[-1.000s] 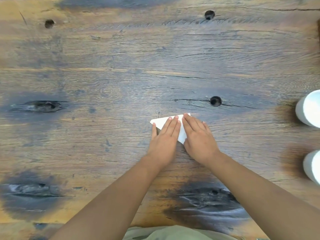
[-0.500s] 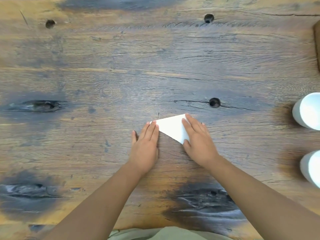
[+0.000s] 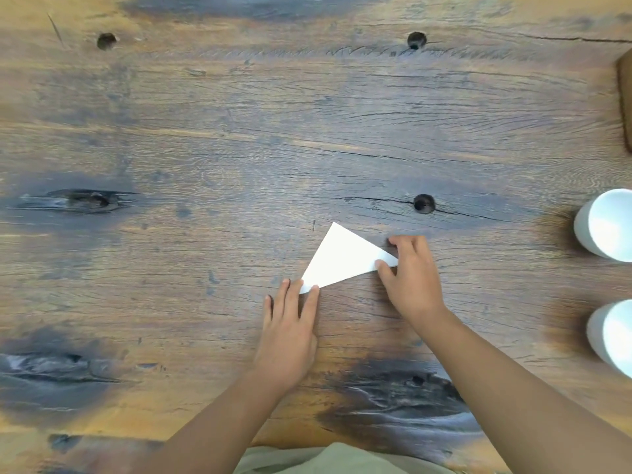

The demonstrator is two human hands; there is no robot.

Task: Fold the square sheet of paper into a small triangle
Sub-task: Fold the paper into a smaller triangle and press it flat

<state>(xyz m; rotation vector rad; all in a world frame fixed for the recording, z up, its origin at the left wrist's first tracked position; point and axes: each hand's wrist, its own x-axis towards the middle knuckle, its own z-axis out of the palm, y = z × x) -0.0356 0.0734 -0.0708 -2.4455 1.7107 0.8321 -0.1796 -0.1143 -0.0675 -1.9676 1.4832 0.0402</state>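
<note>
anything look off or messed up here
Nothing stands out. The paper is a clean white triangle lying flat on the table, with no tears showing. The left hand pins its near corner, the right hand holds its right corner. Two white cups stand upright at the right edge.

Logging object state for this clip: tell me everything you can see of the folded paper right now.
The paper is plain white, folded into a flat triangle lying on the wooden table. One corner points away from the person; the other two are covered by fingers. The left hand rests its fingertips on the near-left corner, and the right hand pinches the right corner. The edges look crisp. No print or marks are visible, and the number of layers cannot be told.
</note>
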